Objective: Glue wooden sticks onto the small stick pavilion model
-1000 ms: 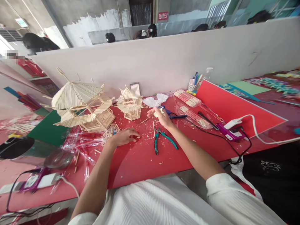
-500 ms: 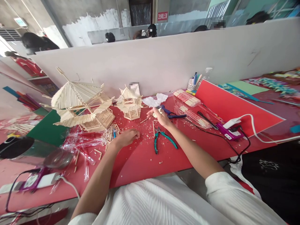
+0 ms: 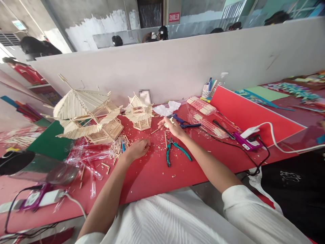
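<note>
My left hand (image 3: 138, 149) rests low over the red tabletop with its fingers curled in; whatever may be between them is hidden. Several short cut wooden sticks (image 3: 169, 122) lie against the palm and fingers of my right hand (image 3: 175, 128), which holds them with the fingers partly stretched. Just below that hand are green-handled cutting pliers (image 3: 175, 147), jaws pointing away from me. A small stick pavilion (image 3: 139, 113) stands beyond my left hand. Farther left is a larger pavilion (image 3: 85, 115) made of the same sticks. Behind my right hand is a blue glue gun (image 3: 179, 118).
Cut stick pieces (image 3: 118, 149) and clear plastic wrappers (image 3: 86, 157) lie to the left. Packs of sticks (image 3: 201, 105), a red board (image 3: 254, 113) and a purple power strip (image 3: 247, 140) with cables are on the right. A clear container (image 3: 38, 166) lies at the left.
The fingers of my left hand have shifted slightly. My right hand keeps its place with the sticks. The whole view has moved a little.
</note>
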Available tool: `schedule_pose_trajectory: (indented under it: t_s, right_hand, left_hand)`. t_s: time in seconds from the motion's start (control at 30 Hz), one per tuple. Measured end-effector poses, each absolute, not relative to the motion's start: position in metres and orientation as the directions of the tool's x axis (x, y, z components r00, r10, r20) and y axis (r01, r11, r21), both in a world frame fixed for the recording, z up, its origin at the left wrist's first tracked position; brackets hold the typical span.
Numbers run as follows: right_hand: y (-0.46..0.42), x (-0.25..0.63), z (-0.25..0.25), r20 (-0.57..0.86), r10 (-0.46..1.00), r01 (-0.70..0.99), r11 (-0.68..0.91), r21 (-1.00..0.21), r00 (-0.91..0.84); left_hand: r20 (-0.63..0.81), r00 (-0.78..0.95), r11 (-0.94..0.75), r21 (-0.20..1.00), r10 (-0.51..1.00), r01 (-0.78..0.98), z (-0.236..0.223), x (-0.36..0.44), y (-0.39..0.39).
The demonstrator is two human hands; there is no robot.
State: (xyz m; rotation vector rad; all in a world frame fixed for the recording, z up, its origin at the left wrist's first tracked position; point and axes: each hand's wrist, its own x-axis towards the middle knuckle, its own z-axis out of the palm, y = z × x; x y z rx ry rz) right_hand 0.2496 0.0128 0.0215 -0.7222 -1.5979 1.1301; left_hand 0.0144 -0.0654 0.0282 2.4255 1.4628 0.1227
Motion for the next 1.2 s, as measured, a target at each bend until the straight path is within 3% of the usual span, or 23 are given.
schedule_pose_trajectory:
  t_s: [0.33,0.57,0.63,0.77,0.87,0.97,1.1,1.2]
  right_hand:
    - [0.017,0.250,0.017,0.389,0.860,-0.076,0.387,-0.919,-0.330]
    - [0.015,0.249,0.020,0.366,0.876,-0.046,0.371,-0.927,-0.315]
    - [0.015,0.250,0.021,0.364,0.877,-0.032,0.373,-0.927,-0.315]
    - [0.014,0.251,0.021,0.375,0.868,-0.017,0.391,-0.920,-0.326]
    - [0.013,0.252,0.022,0.386,0.863,-0.019,0.402,-0.915,-0.326]
    - [0.012,0.252,0.023,0.396,0.857,-0.029,0.410,-0.912,-0.329]
    - [0.015,0.252,0.021,0.394,0.855,-0.025,0.410,-0.912,-0.337]
    - [0.017,0.252,0.019,0.395,0.851,-0.032,0.410,-0.911,-0.344]
  left_hand:
    - [-0.041,0.381,-0.355,0.283,0.924,0.891,0.014,0.010,-0.059]
    - [0.027,0.411,-0.399,0.303,0.911,0.865,0.010,0.006,-0.057]
    - [0.002,0.462,-0.434,0.346,0.887,0.832,0.014,0.011,-0.060]
    - [-0.081,0.613,-0.475,0.555,0.786,0.683,0.023,0.035,-0.073]
    - [-0.111,0.661,-0.478,0.603,0.742,0.638,0.027,0.052,-0.084]
    - [-0.075,0.677,-0.523,0.575,0.732,0.629,0.031,0.057,-0.089]
    - [0.143,0.748,-0.725,0.415,0.648,0.549,0.032,0.051,-0.086]
    - [0.114,0.846,-0.834,0.278,0.520,0.476,0.024,0.046,-0.079]
